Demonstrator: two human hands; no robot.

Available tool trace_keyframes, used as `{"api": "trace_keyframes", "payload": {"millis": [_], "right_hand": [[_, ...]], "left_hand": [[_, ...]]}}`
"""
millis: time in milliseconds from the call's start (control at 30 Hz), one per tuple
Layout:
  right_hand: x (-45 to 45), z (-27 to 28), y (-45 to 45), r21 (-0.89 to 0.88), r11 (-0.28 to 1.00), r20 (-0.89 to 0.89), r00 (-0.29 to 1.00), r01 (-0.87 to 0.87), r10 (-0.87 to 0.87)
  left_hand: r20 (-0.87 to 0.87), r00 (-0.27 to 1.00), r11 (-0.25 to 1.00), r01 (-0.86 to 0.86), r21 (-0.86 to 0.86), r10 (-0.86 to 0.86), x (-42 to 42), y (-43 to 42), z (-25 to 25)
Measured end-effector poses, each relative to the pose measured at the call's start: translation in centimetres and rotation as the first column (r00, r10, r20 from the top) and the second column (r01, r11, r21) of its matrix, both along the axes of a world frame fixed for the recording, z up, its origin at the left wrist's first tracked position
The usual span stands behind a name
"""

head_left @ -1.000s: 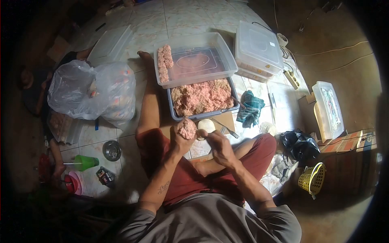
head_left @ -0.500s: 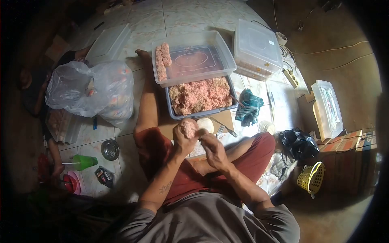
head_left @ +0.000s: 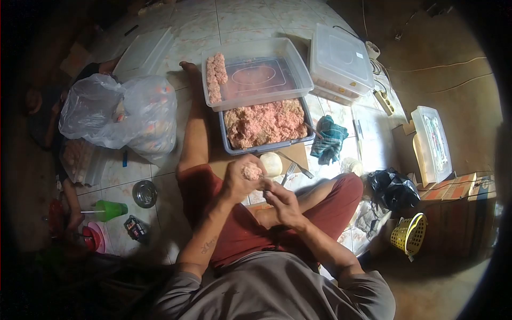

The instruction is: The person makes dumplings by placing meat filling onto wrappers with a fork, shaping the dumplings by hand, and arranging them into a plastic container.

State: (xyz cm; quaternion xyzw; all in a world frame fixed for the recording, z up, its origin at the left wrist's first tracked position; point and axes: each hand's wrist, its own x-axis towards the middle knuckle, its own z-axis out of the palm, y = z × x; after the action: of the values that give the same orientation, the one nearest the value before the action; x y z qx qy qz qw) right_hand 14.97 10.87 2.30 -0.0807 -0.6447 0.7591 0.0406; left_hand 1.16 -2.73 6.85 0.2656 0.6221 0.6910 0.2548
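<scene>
My left hand (head_left: 239,178) is closed around a lump of pink, coarse mince-like mixture (head_left: 252,171), which shows at the top of the fist. Right beside it, my right hand (head_left: 282,202) has its fingers curled in a pinch; what they hold, if anything, is too small to make out. Beyond both hands sits a grey-blue tub (head_left: 265,148) heaped with the same mixture (head_left: 266,125). A clear plastic box (head_left: 261,77) rests against the tub's far side, with lumps of mixture (head_left: 215,77) lined up along its left wall.
A round whitish object (head_left: 271,164) and forks (head_left: 298,166) lie just past my hands. To the right are a green cloth (head_left: 329,140), a lidded box (head_left: 341,61) and a yellow basket (head_left: 409,234). Leftward stand filled plastic bags (head_left: 149,117); another person's hand (head_left: 74,220) is near a green cup (head_left: 111,211).
Less of the lump shows above my left fist, which has turned slightly. My right hand stays close beside it, with a small shift. The view has moved a little.
</scene>
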Motion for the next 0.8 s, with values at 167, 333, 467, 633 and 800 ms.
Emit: {"api": "trace_keyframes", "payload": {"millis": [167, 333, 467, 633, 800], "right_hand": [[-1.4, 5.5, 2.7, 0.69, 0.723, -0.051, 0.998, 0.016, 0.026], [-0.6, 11.5, 4.7, 0.693, 0.718, -0.008, 0.997, 0.062, -0.079], [-1.0, 11.9, 4.7, 0.748, 0.663, -0.017, 1.0, -0.002, 0.022], [-2.2, 10.4, 4.3, 0.734, 0.679, -0.112, 0.989, 0.017, 0.096], [-7.6, 7.2, 6.6, 0.297, 0.905, -0.238, 0.941, 0.305, -0.239]], "left_hand": [[-0.357, 0.896, 0.942, -0.32, -0.105, 0.265, -0.4, 0.8, 0.3], [-0.278, 0.96, 0.945, -0.076, -0.318, -0.016, -1.9, -0.8, 1.5], [-0.482, 0.871, 0.978, -0.174, -0.115, 0.098, -1.9, 0.7, 0.7], [-0.56, 0.824, 0.864, -0.224, -0.451, -0.079, -1.4, 0.7, 0.9], [-0.231, 0.969, 0.977, -0.132, -0.168, 0.091, -1.7, -0.1, -0.4]]}}
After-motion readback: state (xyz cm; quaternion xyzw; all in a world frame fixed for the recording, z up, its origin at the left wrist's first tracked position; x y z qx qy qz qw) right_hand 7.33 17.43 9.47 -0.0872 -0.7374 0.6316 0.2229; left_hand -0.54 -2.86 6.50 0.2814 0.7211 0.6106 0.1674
